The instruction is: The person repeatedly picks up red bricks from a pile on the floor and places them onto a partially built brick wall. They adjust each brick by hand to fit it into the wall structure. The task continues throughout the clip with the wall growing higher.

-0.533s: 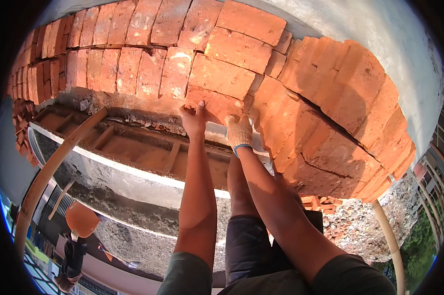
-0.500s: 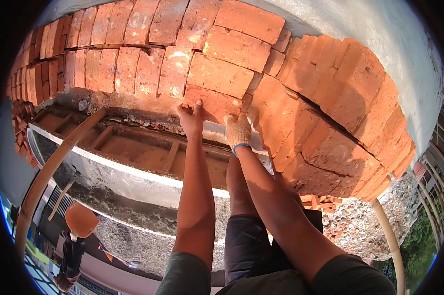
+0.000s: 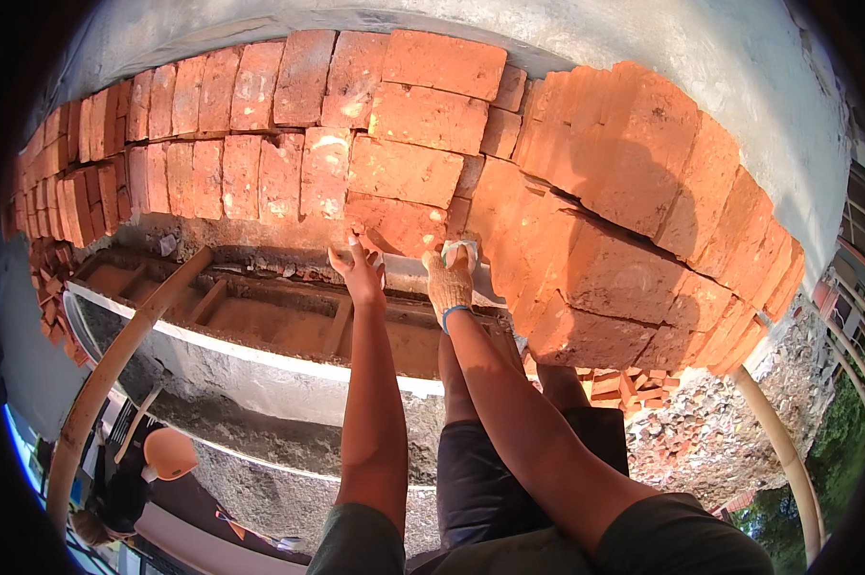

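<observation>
My bare left hand (image 3: 360,269) is open, its fingers spread just below the lower edge of a red brick (image 3: 392,220) in the stacked course. My right hand (image 3: 450,278), in a knitted tan glove with a blue cuff, is at that brick's lower right corner. A pale patch shows at its fingertips; I cannot make out whether this is part of the glove or something held. Below both hands runs a long trough-like ledge (image 3: 236,315) with wooden cross pieces and a pale rim.
Rows of stacked bricks (image 3: 198,87) curve across the top, with a leaning, stepped section (image 3: 634,287) at right. A pale wall (image 3: 758,67) stands behind. Bamboo poles (image 3: 131,355) cross at left and right. Brick piles lie at both sides. At lower left are another person (image 3: 116,498) and an orange round object (image 3: 172,455).
The view has shifted, so the bricks sit lower in it. My left hand's fingers have come off the brick and spread. My right hand's grip on the brick has loosened.
</observation>
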`<state>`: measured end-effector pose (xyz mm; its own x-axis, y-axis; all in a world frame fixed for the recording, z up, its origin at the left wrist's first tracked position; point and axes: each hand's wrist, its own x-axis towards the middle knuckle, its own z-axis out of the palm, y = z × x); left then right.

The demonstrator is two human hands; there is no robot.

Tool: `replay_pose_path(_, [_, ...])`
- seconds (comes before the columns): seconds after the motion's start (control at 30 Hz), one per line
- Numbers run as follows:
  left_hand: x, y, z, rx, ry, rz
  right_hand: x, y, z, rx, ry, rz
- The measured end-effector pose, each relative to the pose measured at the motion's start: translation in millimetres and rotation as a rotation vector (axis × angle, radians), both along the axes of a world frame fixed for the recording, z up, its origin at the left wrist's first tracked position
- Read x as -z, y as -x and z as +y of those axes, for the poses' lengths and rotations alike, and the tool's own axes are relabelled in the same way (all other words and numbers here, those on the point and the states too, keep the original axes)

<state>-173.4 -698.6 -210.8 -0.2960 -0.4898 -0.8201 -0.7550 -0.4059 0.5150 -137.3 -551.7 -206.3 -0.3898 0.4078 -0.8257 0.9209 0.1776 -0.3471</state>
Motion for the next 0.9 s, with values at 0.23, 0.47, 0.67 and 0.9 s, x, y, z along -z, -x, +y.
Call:
replay_pose_path(0.23, [-59.3,-152.7,0.4,1.222,0.384,-0.082,-74.0,-111.6,53.0,-1.451,0.110,0.496])
replay_pose_path(0.47, [-130.9,-187.1,23.4,1.580,0.081,-0.115,-122.4,-211.6,211.7,-0.446,0.359,0.107])
replay_pose_path(0.67, [-189.6,-175.8,145.0,1.723,0.286,0.190,-120.0,-359.6,334.7,0.167,0.056,0.057])
replay_pose_path(0.9, [-163.1,-270.2,323.6,2.175,-0.008,0.139,-10.3,-543.8,437.2,1.008,0.034,0.120])
